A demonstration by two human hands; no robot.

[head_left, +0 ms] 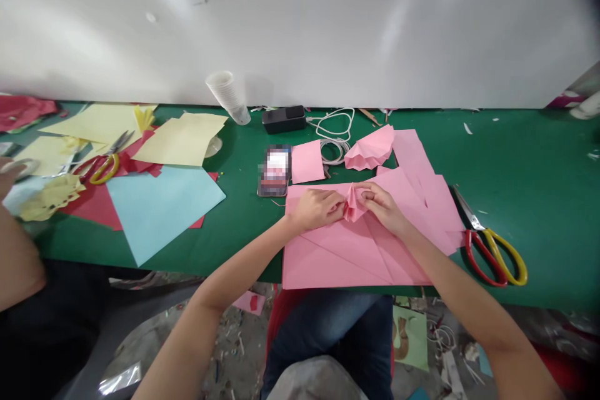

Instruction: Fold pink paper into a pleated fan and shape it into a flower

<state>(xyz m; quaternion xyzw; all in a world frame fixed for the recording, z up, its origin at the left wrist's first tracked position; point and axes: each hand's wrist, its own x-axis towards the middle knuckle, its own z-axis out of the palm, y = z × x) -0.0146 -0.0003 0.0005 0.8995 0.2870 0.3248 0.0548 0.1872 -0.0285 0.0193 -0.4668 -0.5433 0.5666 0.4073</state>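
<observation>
My left hand [316,207] and my right hand [382,203] meet over a small folded pink paper piece [352,206], each pinching one side of it. The piece rests on a stack of large pink paper sheets [347,250] lying on the green table [525,175]. Fold creases cross the top sheet. A finished pleated pink paper shape [370,149] lies just beyond my hands, next to a small pink square [307,161].
Red-and-yellow scissors [492,244] lie right of the pink stack. A phone [274,170], a black charger [284,119] with a white cable [335,134] and stacked plastic cups [229,97] sit behind. Blue [159,206], yellow [180,137] and red sheets and another pair of scissors [100,165] lie left, near another person's arm [16,250].
</observation>
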